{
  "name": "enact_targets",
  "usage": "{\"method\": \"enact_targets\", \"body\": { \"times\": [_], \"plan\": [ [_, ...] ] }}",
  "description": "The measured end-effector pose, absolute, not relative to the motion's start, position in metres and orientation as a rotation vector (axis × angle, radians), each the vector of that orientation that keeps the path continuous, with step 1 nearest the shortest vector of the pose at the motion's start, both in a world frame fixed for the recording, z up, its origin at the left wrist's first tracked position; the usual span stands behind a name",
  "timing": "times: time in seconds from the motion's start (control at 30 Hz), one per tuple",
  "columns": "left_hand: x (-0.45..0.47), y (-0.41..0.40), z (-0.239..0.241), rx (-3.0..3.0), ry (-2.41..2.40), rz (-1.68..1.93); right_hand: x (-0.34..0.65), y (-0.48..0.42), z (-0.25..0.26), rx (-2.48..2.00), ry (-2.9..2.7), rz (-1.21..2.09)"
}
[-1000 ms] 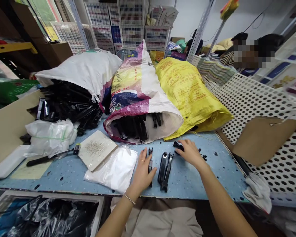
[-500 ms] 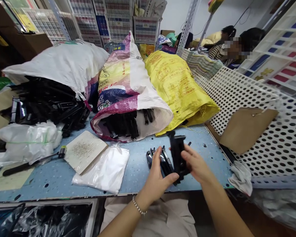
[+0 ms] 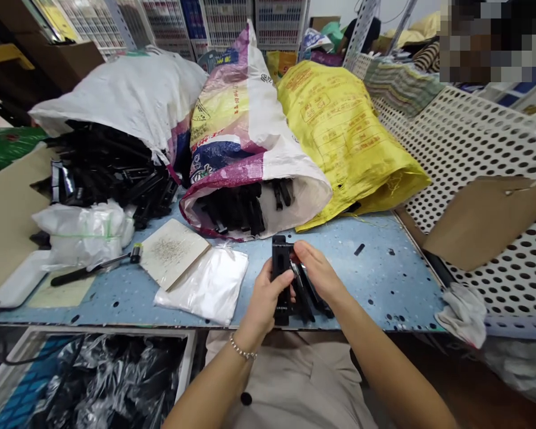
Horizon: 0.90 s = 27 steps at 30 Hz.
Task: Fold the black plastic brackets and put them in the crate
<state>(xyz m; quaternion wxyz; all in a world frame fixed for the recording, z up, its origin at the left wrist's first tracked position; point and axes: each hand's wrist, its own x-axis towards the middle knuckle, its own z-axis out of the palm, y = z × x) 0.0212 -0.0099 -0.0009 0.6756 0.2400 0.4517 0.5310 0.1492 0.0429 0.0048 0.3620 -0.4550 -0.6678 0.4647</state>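
My left hand (image 3: 268, 289) is wrapped round a long black plastic part (image 3: 280, 259), held upright just over the front of the blue table (image 3: 352, 280). Against the upper right side of that part, my right hand (image 3: 315, 268) has its fingers closed in a pinch; its fingertips partly hide what they grip. Several more glossy black plastic parts (image 3: 307, 298) lie on the table under and behind my hands. A small black strip (image 3: 360, 249) rests on the tabletop to the right.
Behind stand a white sack (image 3: 116, 89), a printed sack (image 3: 259, 137) with black parts in its mouth, and a yellow sack (image 3: 343, 131). To the left are a hammer (image 3: 93, 268), a square board (image 3: 172, 253) and plastic bags (image 3: 209, 280). A perforated white panel (image 3: 464, 143) borders the right.
The black part has gone from my right hand into my left and moved left. My right hand now pinches at its upper side. The view has shifted, uncovering the small strip.
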Motion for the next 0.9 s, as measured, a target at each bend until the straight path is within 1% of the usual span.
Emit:
{"method": "enact_targets", "body": {
  "times": [0.07,0.17,0.23,0.3,0.37,0.47,0.53,0.63,0.7,0.8,0.9],
  "plan": [
    [0.010,-0.006,-0.002,0.465,1.014,1.257,0.147,0.031,0.002,-1.061,-1.921,1.055],
    [-0.001,-0.004,-0.002,0.359,0.973,1.293,0.148,0.011,-0.007,-0.844,-2.272,0.610],
    [-0.001,-0.005,-0.004,0.323,0.958,1.261,0.148,0.001,-0.016,-0.743,-2.372,0.370],
    [0.001,-0.005,-0.008,0.319,1.014,1.272,0.145,-0.004,-0.023,-0.739,-2.383,0.276],
    [0.000,-0.004,-0.017,0.327,1.110,1.354,0.140,-0.001,-0.027,-0.816,-2.393,0.348],
    [-0.009,0.001,-0.036,0.373,1.223,1.483,0.128,0.026,-0.022,-0.923,-2.439,0.633],
    [-0.014,0.003,-0.052,0.497,1.303,1.471,0.114,0.058,-0.016,-1.085,-2.381,0.758],
    [-0.007,0.001,-0.076,0.843,1.445,1.332,0.085,0.114,-0.011,-1.464,-2.162,0.740],
    [0.002,-0.002,-0.088,1.076,1.545,1.257,0.067,0.147,-0.014,-1.584,-2.084,0.728],
    [0.004,-0.004,-0.094,1.262,1.632,1.220,0.057,0.178,-0.020,-1.646,-2.040,0.782],
    [-0.009,0.005,-0.083,1.179,1.529,1.291,0.069,0.175,-0.022,-1.628,-2.027,0.841]
  ]
}}
